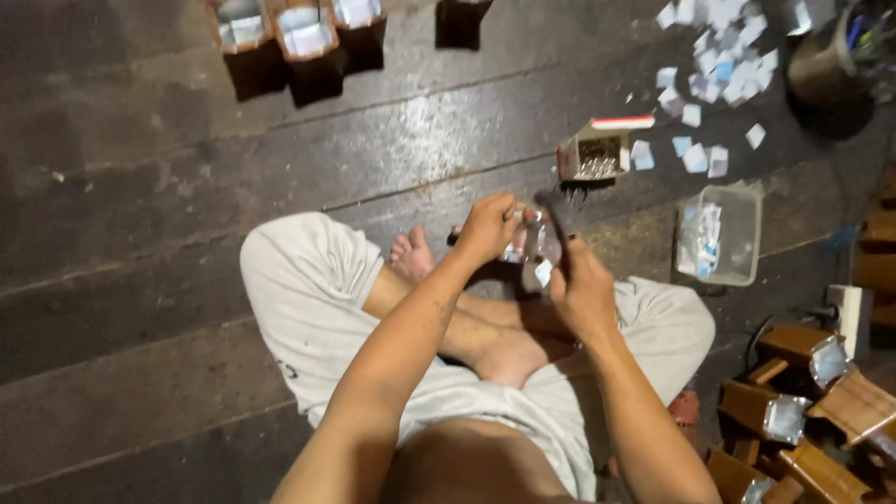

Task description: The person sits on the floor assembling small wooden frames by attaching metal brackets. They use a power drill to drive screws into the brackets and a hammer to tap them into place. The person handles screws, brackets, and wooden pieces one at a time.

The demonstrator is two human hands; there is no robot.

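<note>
Frame centre: left hand (487, 227) and right hand (581, 291) both pinched one small shiny packet (539, 250), held over the crossed legs. Right hand also seemed to grip a dark tool (557, 210); can't tell which kind. Packet looked light, thin, crinkly, probably easy to crush: best taken by the edges. Counts: one open staple box (597, 149) upper centre-right, one clear tub (721, 233) right, four brown boxes (308, 42) upper left, heap more lower right.

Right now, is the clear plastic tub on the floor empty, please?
No, the tub holds a bundle of white and blue paper pieces leaning against its left wall.
</note>
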